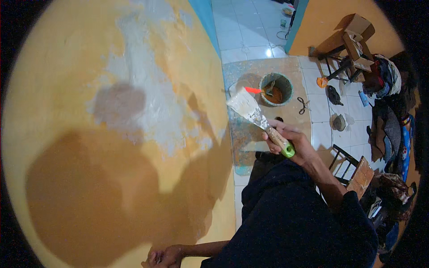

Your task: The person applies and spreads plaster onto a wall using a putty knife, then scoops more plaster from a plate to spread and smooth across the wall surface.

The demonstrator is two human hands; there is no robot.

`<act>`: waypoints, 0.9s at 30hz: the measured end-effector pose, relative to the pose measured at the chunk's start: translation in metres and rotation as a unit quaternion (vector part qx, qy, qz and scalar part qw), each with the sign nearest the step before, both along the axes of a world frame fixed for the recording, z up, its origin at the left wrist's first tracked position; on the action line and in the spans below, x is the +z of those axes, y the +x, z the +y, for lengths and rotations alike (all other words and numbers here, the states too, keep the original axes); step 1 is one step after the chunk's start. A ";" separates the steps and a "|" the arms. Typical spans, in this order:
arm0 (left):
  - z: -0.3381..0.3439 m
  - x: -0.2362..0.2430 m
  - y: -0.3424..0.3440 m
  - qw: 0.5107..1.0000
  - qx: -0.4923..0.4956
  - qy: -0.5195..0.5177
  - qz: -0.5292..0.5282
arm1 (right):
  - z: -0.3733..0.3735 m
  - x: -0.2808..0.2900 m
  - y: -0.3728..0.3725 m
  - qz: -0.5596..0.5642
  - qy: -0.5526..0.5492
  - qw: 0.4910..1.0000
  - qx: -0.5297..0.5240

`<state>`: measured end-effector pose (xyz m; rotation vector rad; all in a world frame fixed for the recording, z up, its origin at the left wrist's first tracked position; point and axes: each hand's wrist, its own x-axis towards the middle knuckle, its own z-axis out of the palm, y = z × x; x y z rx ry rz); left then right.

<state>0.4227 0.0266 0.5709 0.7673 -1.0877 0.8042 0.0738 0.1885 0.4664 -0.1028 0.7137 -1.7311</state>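
Observation:
My right hand (pixel 298 142) grips the wooden handle, tipped in green, of a putty knife (pixel 248 107) whose broad blade is coated with white paste. The blade is raised near the yellow wall (pixel 67 71), which carries pale grey-white patches (pixel 152 102). At the bottom edge my left hand (pixel 165 257) is curled low beside the wall; what is in its fingers is too small to tell. Behind the blade, a bucket (pixel 281 94) with brownish contents stands on the floor, with an orange-red handled tool (pixel 254 90) at it.
A stained sheet (pixel 246 158) covers the tiled floor beside the wall, with black scissors (pixel 302 106) on it. On the right are a chair holding a cardboard box (pixel 357 49), a small wooden chair (pixel 359 176), heaped cloths (pixel 382 129) and a grey container (pixel 338 123). A doorway leads to more tiles.

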 end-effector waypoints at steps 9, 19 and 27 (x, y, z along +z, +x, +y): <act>-0.030 0.028 -0.083 0.999 -0.039 -0.003 -0.027 | 0.004 -0.057 -0.073 -0.080 0.065 0.989 -0.109; -0.079 -0.138 -0.301 0.706 -0.341 0.615 -0.082 | -0.231 -0.197 -0.224 0.137 0.125 0.981 -0.053; -0.098 -0.231 -0.403 0.332 -0.109 0.911 -0.220 | -0.406 -0.283 -0.312 0.392 0.042 0.912 -0.112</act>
